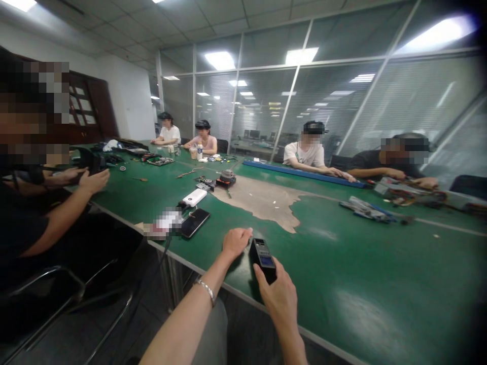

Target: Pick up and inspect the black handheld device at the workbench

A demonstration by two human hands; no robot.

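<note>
My right hand [280,291] grips a black box-shaped handheld device [260,249] with a small bluish screen, tilted just over the table's near edge. The thumb lies along its left side, the fingers round its right. Close to the device's far left corner is my left hand [236,242], fingers curled together and pointing right, a small gap from the device. Nothing shows in it; its fingertips are partly hidden. A silvery bracelet [206,292] circles the left wrist. Left of that hand lie a black smartphone [196,223] and a white power bank [195,197] with a cable.
The green table [323,274] has a bare brownish patch [262,197]. A red-and-black motor-like part [226,178], a long blue bar [304,173] and metal parts [367,209] lie farther off. Several people sit around; one person's hand [95,180] is at left.
</note>
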